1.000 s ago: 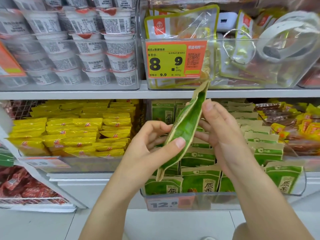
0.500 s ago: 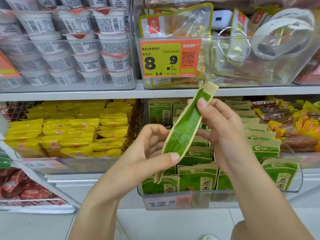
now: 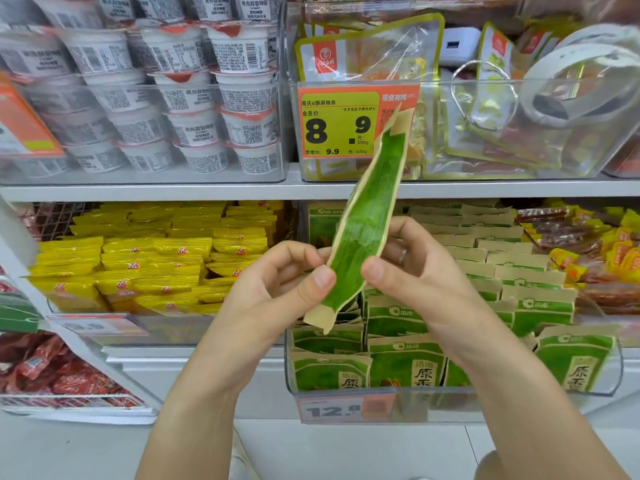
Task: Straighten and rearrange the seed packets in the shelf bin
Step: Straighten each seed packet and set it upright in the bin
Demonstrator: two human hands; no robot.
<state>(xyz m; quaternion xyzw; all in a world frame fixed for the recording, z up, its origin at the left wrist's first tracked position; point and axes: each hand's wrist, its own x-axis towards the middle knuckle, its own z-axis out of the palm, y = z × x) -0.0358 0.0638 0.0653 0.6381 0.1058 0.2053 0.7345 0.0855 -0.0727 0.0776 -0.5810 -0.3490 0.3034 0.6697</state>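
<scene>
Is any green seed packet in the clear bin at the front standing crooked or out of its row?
Yes. One green and tan paper seed packet at the right end of the clear plastic shelf bin leans sideways, apart from the upright rows. Another packet is out of the bin, held by both hands.

The bin (image 3: 606, 379) below the hands is open at the top. Upright packets (image 3: 405, 362) fill its front and middle rows tightly. The shelf edge (image 3: 207, 192) runs above the hands and limits upward reach. The held packet (image 3: 367, 220) crosses in front of this edge.
</scene>
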